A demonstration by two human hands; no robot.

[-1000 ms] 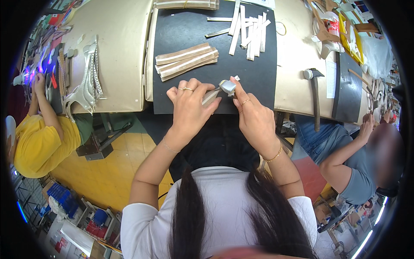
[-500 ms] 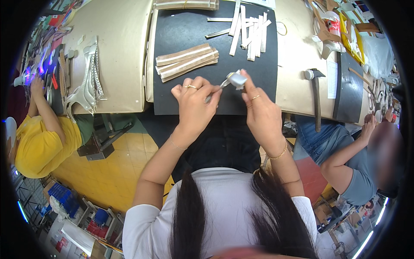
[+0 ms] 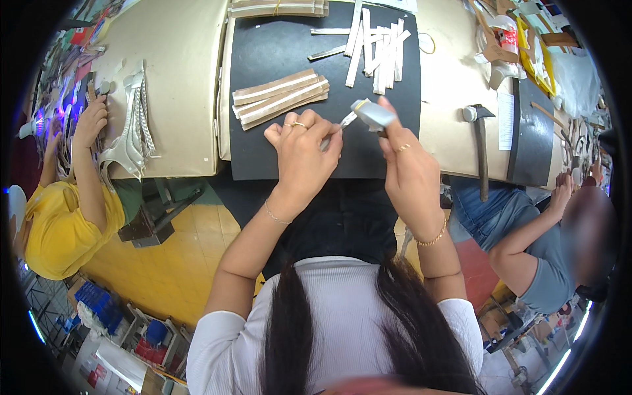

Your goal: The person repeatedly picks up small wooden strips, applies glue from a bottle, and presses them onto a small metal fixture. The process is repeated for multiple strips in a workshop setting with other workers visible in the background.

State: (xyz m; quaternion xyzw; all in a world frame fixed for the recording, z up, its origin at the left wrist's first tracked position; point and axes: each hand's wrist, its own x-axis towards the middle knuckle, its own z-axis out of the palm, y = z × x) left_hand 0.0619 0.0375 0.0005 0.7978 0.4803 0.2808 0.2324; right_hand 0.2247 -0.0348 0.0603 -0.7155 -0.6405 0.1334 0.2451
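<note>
Raised since earlier: right hand (image 3: 411, 174), fingers pinching grey tool (image 3: 372, 114); left hand (image 3: 304, 153), fingers pinching thin strip (image 3: 347, 120), above black mat (image 3: 276, 52) near counter's front edge.

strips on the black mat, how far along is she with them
Looks done: a loose pile of pale strips at the mat's far edge. In hand: the left hand pinches one thin strip, and the right hand holds a small grey tool at its end. Probably left: the tan stack and another stack, both lying untouched.
</note>
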